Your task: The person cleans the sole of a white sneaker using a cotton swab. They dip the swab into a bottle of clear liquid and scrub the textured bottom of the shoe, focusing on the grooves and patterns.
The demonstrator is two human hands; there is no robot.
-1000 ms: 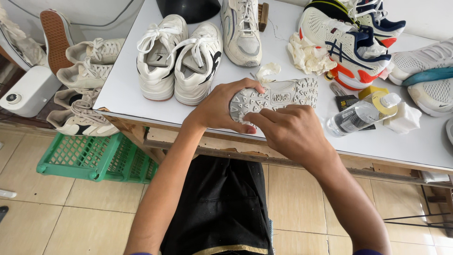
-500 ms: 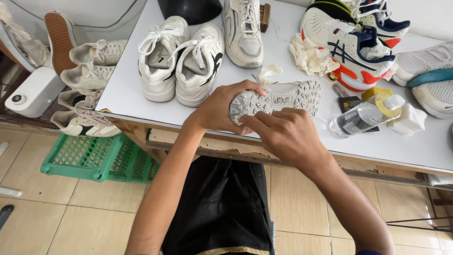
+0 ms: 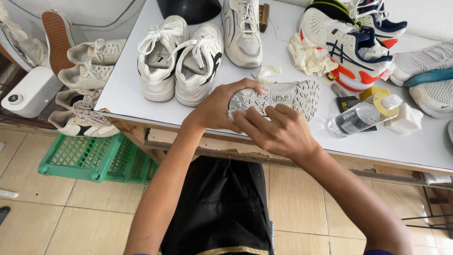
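A grey-white sneaker (image 3: 288, 97) lies sole-up at the near edge of the white table (image 3: 127, 80). My left hand (image 3: 219, 106) grips its heel end from the left. My right hand (image 3: 278, 130) rests on the sole from the front, fingers pressed onto the treads; whether it holds a cloth is hidden. A crumpled white scrap (image 3: 269, 72) lies just behind the shoe.
A pair of white sneakers (image 3: 179, 59) stands to the left, a single grey one (image 3: 243, 30) behind. A clear bottle (image 3: 361, 115), a white sponge (image 3: 408, 119), crumpled cloth (image 3: 309, 54) and colourful sneakers (image 3: 351, 45) sit right. A green crate (image 3: 89, 158) and more shoes are on the floor.
The hands and the sole-up sneaker stay in the same place; my right-hand fingers have shifted slightly across the sole.
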